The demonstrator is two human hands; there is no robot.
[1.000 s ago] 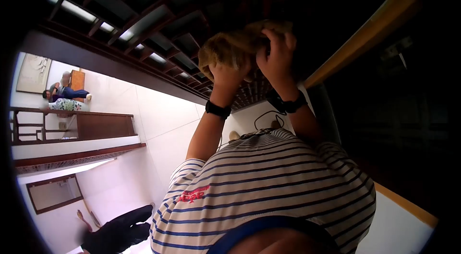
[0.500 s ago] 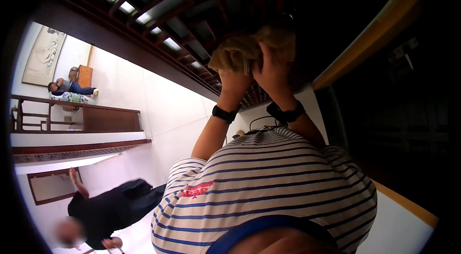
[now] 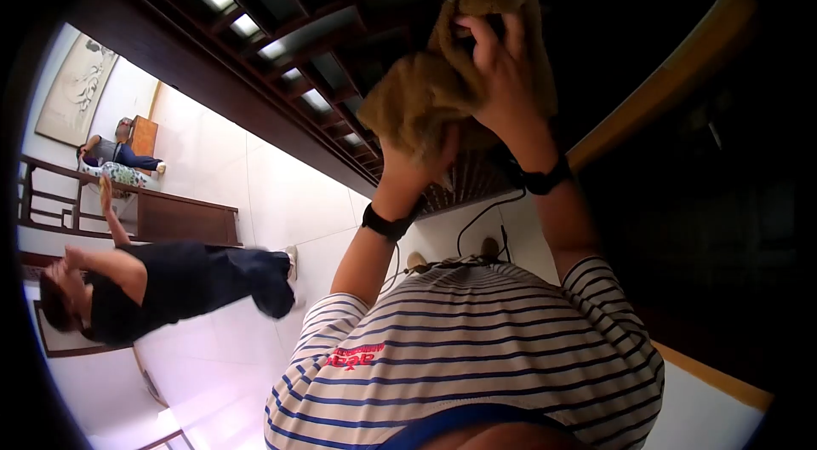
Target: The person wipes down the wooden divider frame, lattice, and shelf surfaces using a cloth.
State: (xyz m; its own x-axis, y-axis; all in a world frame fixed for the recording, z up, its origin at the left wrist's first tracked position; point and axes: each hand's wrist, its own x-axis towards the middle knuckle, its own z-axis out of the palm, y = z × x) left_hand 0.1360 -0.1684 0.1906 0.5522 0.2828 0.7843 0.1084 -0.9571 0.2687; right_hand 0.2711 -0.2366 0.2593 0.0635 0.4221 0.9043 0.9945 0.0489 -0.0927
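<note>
Brown cloth (image 3: 413, 97), red shirt lettering (image 3: 356, 356)

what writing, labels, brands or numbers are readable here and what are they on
No text reads with certainty.
Red lettering on the cream-and-navy striped fabric shirt: one larger and one smaller line, too small and blurred to quote.
Pale framed wall picture: any writing is too small to read.
Brown fuzzy cloth at the hands: no lettering can be made out.
Black wristband on the left wrist: none can be made out.
</note>
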